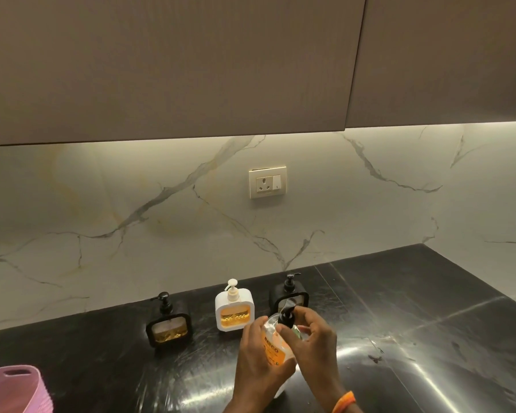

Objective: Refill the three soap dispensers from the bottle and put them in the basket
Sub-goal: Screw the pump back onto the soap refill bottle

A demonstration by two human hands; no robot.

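Early stage. The left hand (258, 357) grips the clear orange-labelled refill bottle (276, 342); the right hand (313, 335) pinches its black pump cap (287, 318). Three square soap dispensers (234, 311) stand unopened on the black counter (429, 338), well apart from the pink ribbed basket (18, 389).

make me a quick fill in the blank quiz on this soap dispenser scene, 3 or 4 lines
1. The left hand grips the body of the refill bottle while the right hand holds its ____ pump top.
2. The middle dispenser on the counter is ____ in colour.
3. The pink basket sits at the far ____ of the counter.
4. The number of dispensers in the basket is ____.

Missing words: black; white; left; zero
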